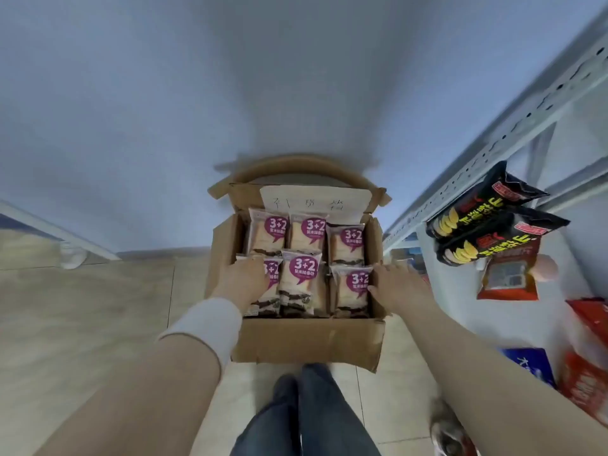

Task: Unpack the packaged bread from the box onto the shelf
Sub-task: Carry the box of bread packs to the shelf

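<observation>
Brown corrugated cardboard forms the open box (pixel 306 340), which sits straight ahead of the person above a beige tiled floor (pixel 82 307). Its flaps are folded outward, and the rear flap carries a white paper label (pixel 316 199) with handwriting. All the packaged bread is inside the box, six packets in two rows of three. Each is a clear wrapper with a magenta speech bubble reading "3+2" over pale slices with a dark layer. The front middle packet (pixel 299 281) stands a little higher than its neighbours. The left hand (pixel 241 278), with a white sleeve (pixel 210 324) at the wrist, lies flat on the front left packet (pixel 272 286), fingers loosely extended and hiding most of it. The right hand (pixel 399 284) has its fingers spread at the box's right wall, the thumb side touching the front right packet (pixel 352 287); neither hand pinches anything. To the right rises the grey perforated metal shelf (pixel 513 126). It already holds two black chip bags (pixel 480 205) with an orange-red packet (pixel 508 274) just below them. Further down are red packets (pixel 589 324) and a blue one (pixel 526 363). The person's jeans (pixel 312 406) show below the box.
</observation>
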`<state>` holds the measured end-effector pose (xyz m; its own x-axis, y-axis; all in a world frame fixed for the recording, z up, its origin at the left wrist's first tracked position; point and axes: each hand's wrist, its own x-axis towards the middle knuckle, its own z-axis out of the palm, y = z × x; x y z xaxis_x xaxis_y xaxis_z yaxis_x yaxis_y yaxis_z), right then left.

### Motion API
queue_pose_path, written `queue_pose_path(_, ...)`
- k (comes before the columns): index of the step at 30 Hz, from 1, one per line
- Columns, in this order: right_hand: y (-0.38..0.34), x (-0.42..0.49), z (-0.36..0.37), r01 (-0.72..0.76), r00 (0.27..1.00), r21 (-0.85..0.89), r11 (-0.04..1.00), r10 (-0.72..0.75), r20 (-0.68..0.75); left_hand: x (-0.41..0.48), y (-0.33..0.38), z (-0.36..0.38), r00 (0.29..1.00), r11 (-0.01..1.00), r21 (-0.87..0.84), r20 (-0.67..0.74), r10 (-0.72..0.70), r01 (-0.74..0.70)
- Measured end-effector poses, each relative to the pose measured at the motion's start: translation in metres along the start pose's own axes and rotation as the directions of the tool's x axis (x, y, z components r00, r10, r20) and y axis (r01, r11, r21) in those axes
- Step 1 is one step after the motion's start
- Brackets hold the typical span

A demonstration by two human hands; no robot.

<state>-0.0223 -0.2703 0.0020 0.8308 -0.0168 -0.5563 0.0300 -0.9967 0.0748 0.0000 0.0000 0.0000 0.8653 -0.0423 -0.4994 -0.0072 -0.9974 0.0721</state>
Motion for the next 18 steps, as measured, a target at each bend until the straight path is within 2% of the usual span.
queue_pose_path(1,-0.001,0.003,0.004,-0.024,0.999,0.011,1.0,0.023,0.026,0.003,0.001,0.001,0.999,1.0,-0.007,0.041,-0.006,0.006)
queue_pose_path(4,0.001,0.018,0.024,-0.069,0.997,0.124,0.99,0.063,0.05,0.018,-0.006,0.026,0.999,0.999,-0.03,0.037,-0.02,0.021)
queue_pose_path(7,0.011,0.043,0.041,-0.166,0.986,0.287,0.943,0.157,0.054,0.037,-0.021,0.048,0.995,0.974,-0.207,-0.022,-0.093,0.086)
queue_pose_path(9,0.018,0.055,0.048,-0.245,0.969,0.429,0.869,0.216,0.117,0.048,-0.036,0.058,0.98,0.902,-0.391,-0.005,-0.199,0.181)
queue_pose_path(12,0.023,0.078,0.061,-0.292,0.956,0.637,0.713,0.242,0.168,0.066,-0.053,0.075,0.939,0.709,-0.64,0.057,-0.34,0.296)
queue_pose_path(14,0.023,0.099,0.07,-0.296,0.949,0.744,0.599,0.272,0.158,0.084,-0.063,0.09,0.895,0.59,-0.707,0.139,-0.424,0.389)
queue_pose_path(16,0.022,0.115,0.082,-0.318,0.932,0.798,0.511,0.323,0.164,0.098,-0.071,0.106,0.878,0.537,-0.725,0.199,-0.435,0.431)
queue_pose_path(18,0.022,0.124,0.094,-0.327,0.914,0.82,0.47,0.378,0.148,0.108,-0.075,0.117,0.873,0.483,-0.761,0.218,-0.437,0.432)
